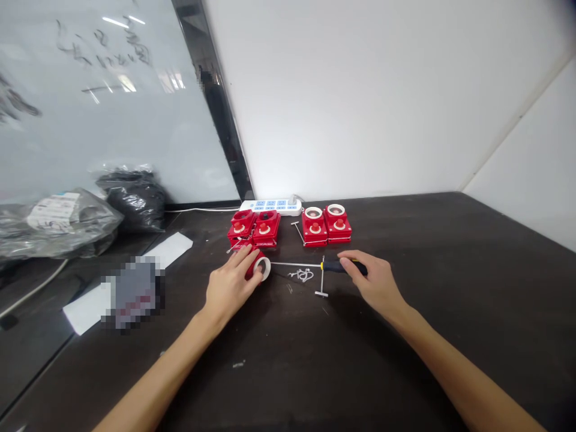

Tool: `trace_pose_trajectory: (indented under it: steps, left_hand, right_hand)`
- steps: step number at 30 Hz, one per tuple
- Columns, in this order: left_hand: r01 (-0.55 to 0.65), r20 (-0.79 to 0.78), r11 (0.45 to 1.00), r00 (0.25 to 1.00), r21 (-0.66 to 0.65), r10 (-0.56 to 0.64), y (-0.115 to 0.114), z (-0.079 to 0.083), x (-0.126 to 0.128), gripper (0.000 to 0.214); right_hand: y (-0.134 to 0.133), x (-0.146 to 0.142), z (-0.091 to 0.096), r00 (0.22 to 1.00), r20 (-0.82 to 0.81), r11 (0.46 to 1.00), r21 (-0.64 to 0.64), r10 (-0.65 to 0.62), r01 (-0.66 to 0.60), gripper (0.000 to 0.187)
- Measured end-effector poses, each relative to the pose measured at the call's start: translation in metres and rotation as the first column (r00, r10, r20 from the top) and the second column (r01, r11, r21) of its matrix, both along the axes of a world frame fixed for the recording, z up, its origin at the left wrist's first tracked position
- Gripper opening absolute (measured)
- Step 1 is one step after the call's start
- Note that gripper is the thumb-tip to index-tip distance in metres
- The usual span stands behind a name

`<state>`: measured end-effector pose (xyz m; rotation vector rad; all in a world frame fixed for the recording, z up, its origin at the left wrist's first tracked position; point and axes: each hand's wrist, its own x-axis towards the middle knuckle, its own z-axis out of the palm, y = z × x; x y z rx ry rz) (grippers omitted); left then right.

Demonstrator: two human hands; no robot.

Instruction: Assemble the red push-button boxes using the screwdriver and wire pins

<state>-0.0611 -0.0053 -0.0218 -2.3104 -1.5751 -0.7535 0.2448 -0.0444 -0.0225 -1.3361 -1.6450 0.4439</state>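
Red unit (253,265) is gripped by left fingers (238,259), screwdriver (335,267) by right fingers (357,257); bag (130,171) holds dark contents (135,204).

We look across a broad, dark surface (279,366) that runs back to a plain white wall (360,108), bright and evenly lit. At right, a slanting seam (521,116) marks off a second pale stretch of wall (549,162) beside the surface's far corner. At left, we face a glossy, pale board (135,132) bearing dark handwriting (102,59), its edge bound by a shiny, dark frame (220,114) reaching down to the surface. Light reflections (127,83) streak the board's upper part, and we see a thin, straight joint (36,378) crossing the surface's left side.
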Motion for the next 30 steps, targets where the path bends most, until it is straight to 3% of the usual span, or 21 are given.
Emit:
trace_pose_trajectory:
  steps: [7,13,17,21,25,30]
  left_hand:
    - [0.032,0.040,0.999,0.999,-0.039,-0.031,0.002,0.000,-0.002,0.036]
    - [0.052,0.082,0.997,0.996,-0.065,-0.047,0.002,0.003,-0.002,0.037]
    - [0.089,0.115,0.991,0.990,-0.099,-0.078,0.005,0.004,0.004,0.038]
    - [0.149,0.182,0.974,0.976,-0.169,-0.117,0.014,0.007,0.015,0.039]
    - [0.205,0.239,0.956,0.959,-0.211,-0.153,0.019,0.011,0.020,0.041]
    - [0.288,0.230,0.916,0.946,-0.280,-0.227,0.021,0.016,0.012,0.049]
  right_hand:
    - [-0.007,-0.002,0.010,0.991,0.106,0.963,0.248,0.078,-0.102,0.025]
    - [-0.013,0.002,0.015,0.962,0.212,0.931,0.284,0.172,-0.229,0.032]
    - [-0.014,0.002,0.021,0.984,0.173,0.939,0.328,0.043,-0.099,0.025]
    - [-0.012,0.002,0.023,0.994,-0.023,0.925,0.365,-0.104,0.105,0.024]
    - [-0.011,0.003,0.020,0.963,-0.255,0.920,0.352,-0.082,0.172,0.036]
    - [-0.014,0.004,0.026,0.989,-0.068,0.913,0.381,-0.131,0.147,0.017]
